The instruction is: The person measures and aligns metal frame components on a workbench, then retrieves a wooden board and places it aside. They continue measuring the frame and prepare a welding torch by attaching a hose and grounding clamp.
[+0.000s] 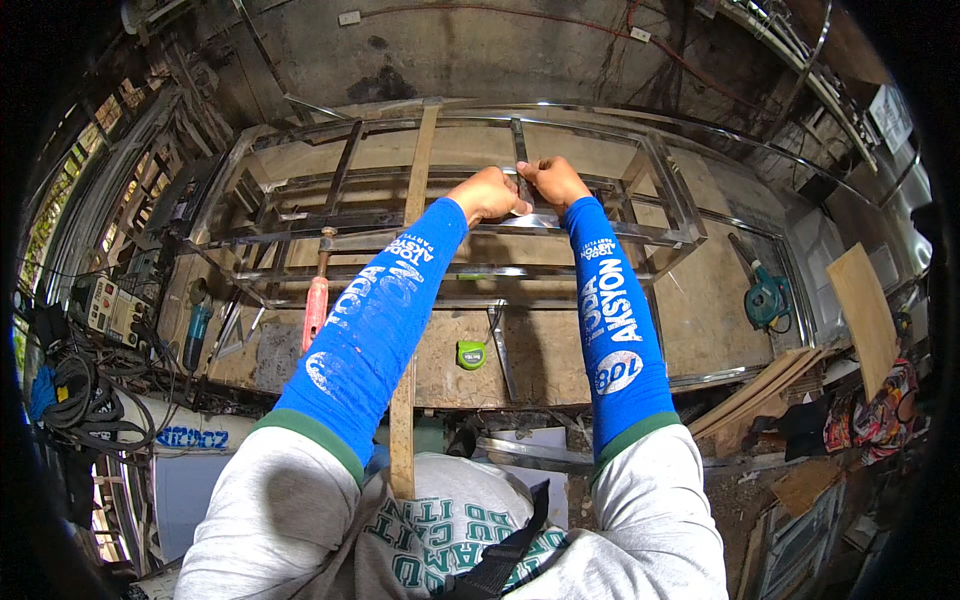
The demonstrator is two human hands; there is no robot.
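Both my arms reach forward over a long frame of shiny square metal tubes (345, 165). My left hand (488, 194) is closed at the frame's middle, its fingertips by a bright metal surface; what they hold, if anything, is hidden. Just right of it, my right hand (556, 182) is closed with thumb and fingers at a short metal crossbar (518, 135). The two hands nearly touch. Left of them, a long wooden strip (422, 150) lies across the frame and runs back toward my body. A hammer with a red handle (316, 305) leans at the frame's near left side.
A green tape measure (471, 354) lies on the wooden work surface (440, 385). An angle grinder (196, 325) and a welding machine (118, 310) with coiled cables (95, 400) are at left. A teal power tool (766, 295) and wood boards (865, 315) are at right.
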